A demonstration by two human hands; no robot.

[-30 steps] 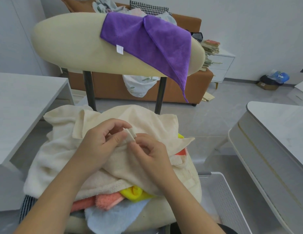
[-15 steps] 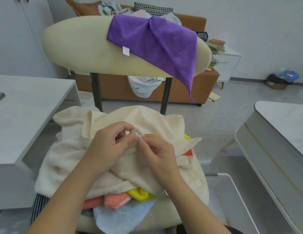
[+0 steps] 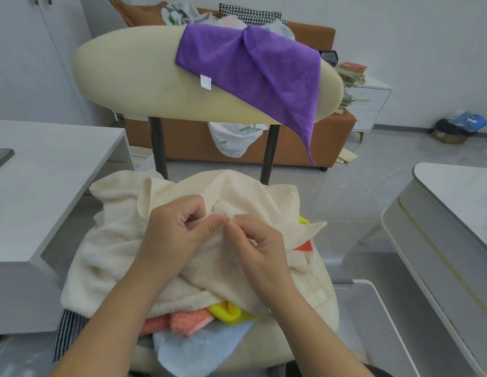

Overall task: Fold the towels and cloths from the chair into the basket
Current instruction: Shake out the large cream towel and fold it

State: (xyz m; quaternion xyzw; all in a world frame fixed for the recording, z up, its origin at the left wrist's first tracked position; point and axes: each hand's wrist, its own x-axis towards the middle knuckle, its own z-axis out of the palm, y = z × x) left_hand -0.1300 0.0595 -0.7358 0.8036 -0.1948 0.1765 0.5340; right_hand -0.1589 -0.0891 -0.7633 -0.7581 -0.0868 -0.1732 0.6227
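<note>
A large cream towel (image 3: 106, 257) lies heaped on top of a pile on the chair seat (image 3: 313, 303). My left hand (image 3: 174, 235) and my right hand (image 3: 258, 246) meet at its middle, and both pinch the same small bunched corner of the cream towel. Under it poke out a coral cloth (image 3: 182, 321), a yellow cloth (image 3: 228, 312), a pale blue cloth (image 3: 199, 352) and a striped cloth (image 3: 67, 333). A purple cloth (image 3: 253, 69) hangs over the chair's backrest (image 3: 128, 77). The white perforated basket (image 3: 372, 322) stands at the lower right, its inside mostly out of view.
A white desk (image 3: 46, 180) stands to the left, and a white round-cornered table (image 3: 440, 229) to the right. Behind the chair is a brown sofa (image 3: 305, 142) with clothes on it, and a white drawer unit (image 3: 370, 104) stacked with books.
My two hands have stayed together on the cream towel's corner, fingers shifting slightly on it. The view has shifted a little to the left.
</note>
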